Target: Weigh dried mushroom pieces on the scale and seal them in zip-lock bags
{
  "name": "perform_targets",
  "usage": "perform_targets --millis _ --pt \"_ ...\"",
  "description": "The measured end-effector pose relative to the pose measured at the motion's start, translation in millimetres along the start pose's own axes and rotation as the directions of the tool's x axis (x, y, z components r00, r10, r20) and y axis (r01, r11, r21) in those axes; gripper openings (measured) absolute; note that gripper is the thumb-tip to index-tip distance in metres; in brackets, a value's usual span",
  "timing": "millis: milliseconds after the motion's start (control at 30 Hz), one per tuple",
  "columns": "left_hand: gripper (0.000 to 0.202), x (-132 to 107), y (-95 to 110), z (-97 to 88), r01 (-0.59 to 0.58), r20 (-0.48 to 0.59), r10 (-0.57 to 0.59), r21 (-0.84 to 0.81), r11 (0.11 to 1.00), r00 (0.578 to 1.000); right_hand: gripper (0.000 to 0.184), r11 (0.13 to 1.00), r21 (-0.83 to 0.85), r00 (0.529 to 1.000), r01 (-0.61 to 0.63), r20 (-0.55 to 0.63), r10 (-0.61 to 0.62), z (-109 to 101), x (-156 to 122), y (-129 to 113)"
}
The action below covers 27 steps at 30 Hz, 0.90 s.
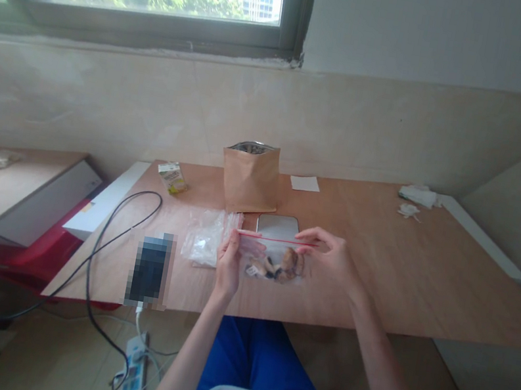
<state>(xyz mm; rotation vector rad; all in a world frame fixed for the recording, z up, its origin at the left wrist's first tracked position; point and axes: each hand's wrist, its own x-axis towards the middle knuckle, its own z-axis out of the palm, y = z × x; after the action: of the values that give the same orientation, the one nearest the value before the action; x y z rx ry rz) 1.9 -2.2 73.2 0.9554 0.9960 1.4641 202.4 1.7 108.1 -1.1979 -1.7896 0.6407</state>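
A small clear zip bag with a red seal strip hangs between my hands above the wooden table. Brown nuts or snacks lie in its bottom. My left hand pinches the left end of the seal. My right hand pinches the right end, fingers pressed together. Just behind the bag sits a small silver scale. Behind that, an open brown paper pouch stands upright.
A pile of empty clear bags lies left of my hands. A blurred phone with a black cable lies at the table's left. A small carton, a white paper and crumpled tissues lie farther back. A power strip is on the floor.
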Motion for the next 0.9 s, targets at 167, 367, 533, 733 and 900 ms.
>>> perform_targets --millis 167,367,533,733,900 --pt "0.057 -1 -3 4.5 0.092 0.018 -0.091 -0.071 0.993 0.996 0.024 0.991 0.059 0.991 -0.120 -0.058 0.123 1 -5 18" --pt "0.060 0 -8 -13.6 -0.053 0.199 -0.005 0.286 0.957 0.980 0.033 0.933 0.268 0.963 -0.238 -0.062 0.264 -5 -1 27" --pt "0.050 -1 9 -91.0 -0.077 -0.130 0.324 0.829 0.554 0.937 0.043 0.847 0.388 0.886 -0.363 -0.138 0.443 -30 4 57" --pt "0.082 -5 16 -166.8 0.556 -0.530 0.244 0.830 -0.049 0.812 0.050 0.822 0.300 0.761 -0.485 -0.318 0.565 -59 21 128" --pt "0.085 -2 5 -176.6 0.541 -0.519 0.156 0.822 -0.178 0.840 0.026 0.821 0.020 0.761 -0.570 -0.364 0.537 -64 40 171"
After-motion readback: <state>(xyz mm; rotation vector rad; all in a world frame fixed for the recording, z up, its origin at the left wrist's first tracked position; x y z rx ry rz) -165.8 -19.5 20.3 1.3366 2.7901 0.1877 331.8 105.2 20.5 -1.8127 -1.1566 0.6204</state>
